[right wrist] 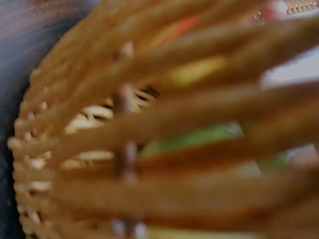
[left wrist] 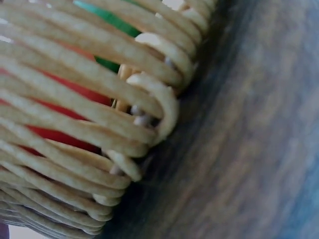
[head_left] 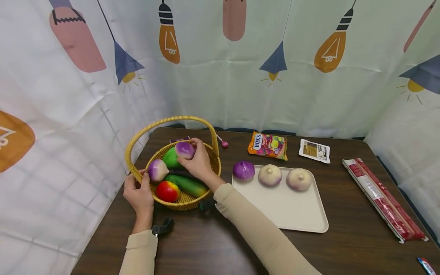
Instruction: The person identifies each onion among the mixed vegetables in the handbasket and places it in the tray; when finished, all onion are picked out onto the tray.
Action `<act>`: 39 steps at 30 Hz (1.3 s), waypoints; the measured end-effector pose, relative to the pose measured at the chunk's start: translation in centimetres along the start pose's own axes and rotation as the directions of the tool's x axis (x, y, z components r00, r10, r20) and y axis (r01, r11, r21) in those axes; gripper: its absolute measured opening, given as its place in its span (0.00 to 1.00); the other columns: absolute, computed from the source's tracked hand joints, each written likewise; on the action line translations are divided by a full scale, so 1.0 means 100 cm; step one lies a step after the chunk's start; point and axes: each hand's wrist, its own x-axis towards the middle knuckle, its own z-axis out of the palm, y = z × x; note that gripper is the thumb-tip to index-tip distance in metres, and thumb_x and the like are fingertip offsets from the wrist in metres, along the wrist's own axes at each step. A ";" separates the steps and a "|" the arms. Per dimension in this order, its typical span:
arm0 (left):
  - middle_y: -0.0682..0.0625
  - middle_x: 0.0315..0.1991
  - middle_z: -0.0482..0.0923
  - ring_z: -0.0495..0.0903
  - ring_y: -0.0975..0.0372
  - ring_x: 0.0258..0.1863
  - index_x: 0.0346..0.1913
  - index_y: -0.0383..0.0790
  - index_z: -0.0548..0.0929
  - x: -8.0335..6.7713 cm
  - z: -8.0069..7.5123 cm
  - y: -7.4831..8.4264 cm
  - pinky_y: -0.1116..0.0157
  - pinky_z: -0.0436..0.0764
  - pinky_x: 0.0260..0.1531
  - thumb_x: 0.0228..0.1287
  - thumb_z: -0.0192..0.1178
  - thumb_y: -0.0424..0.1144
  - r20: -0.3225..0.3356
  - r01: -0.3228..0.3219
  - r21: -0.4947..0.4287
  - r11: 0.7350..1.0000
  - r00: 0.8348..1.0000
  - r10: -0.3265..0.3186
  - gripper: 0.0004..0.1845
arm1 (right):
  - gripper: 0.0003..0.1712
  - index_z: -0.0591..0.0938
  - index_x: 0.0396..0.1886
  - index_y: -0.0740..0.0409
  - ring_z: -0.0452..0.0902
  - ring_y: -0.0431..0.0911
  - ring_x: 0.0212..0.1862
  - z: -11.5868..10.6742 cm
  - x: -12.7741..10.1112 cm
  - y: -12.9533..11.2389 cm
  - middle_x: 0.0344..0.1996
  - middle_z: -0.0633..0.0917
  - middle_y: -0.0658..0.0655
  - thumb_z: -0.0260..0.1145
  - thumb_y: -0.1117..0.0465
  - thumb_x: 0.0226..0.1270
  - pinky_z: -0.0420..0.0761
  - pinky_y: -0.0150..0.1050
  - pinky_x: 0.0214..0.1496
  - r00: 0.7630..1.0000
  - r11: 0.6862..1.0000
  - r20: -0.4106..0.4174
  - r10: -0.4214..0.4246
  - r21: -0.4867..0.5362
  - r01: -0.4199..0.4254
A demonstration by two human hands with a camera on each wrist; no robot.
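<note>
A yellow wicker basket (head_left: 185,204) with a tall handle stands on the left side of the table. My left hand (head_left: 140,194) grips its left rim at the foot of the handle. Over the back of the basket, my right hand (head_left: 198,162) holds a purple-and-white turnip (head_left: 185,150) between thumb and fingers. Inside lie another turnip (head_left: 157,170), a green vegetable (head_left: 172,158), a red-and-yellow fruit (head_left: 167,191) and a long green cucumber (head_left: 187,185). A dark vegetable is partly hidden behind the cucumber. Both wrist views show mostly basket weave (left wrist: 75,99), without the hands' grip.
Right of the basket, a white tray (head_left: 295,214) bears a purple turnip (head_left: 243,170) and two paler ones. Behind it lie a candy bag (head_left: 268,146) and a white packet (head_left: 314,151). A long red package (head_left: 383,198) lies at the right; a lollipop (head_left: 225,144) sits behind the basket.
</note>
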 end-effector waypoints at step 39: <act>0.45 0.34 0.77 0.72 0.72 0.35 0.39 0.23 0.83 0.000 0.002 -0.002 0.72 0.69 0.39 0.61 0.61 0.29 0.015 0.013 0.015 1.000 1.000 -0.013 0.10 | 0.45 0.70 0.65 0.45 0.72 0.56 0.55 -0.204 -0.098 0.047 0.60 0.69 0.55 0.82 0.56 0.45 0.78 0.52 0.52 0.988 0.995 0.143 0.055 0.074 -0.066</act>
